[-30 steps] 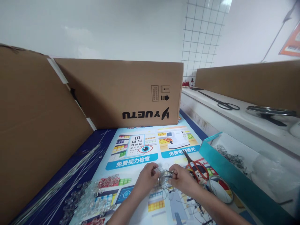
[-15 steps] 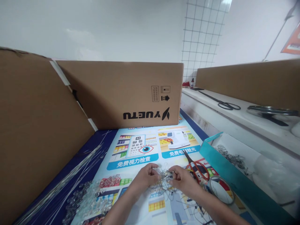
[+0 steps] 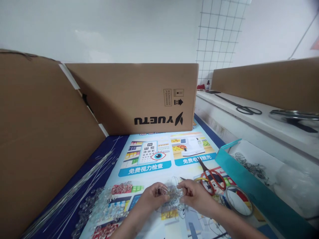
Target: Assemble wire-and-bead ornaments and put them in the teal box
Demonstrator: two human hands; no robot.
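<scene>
Wire tangle: above poster | left hand, right hand: fingers pinching tangle | teal box, tangle's 3 o'clock: wire coils, clear plastic inside

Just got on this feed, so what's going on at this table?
A person's left hand and right hand both hold a tangle of thin wire over the printed sheet. Clear beads lie to the left. Red-handled scissors and a teal box are to the right.
</scene>
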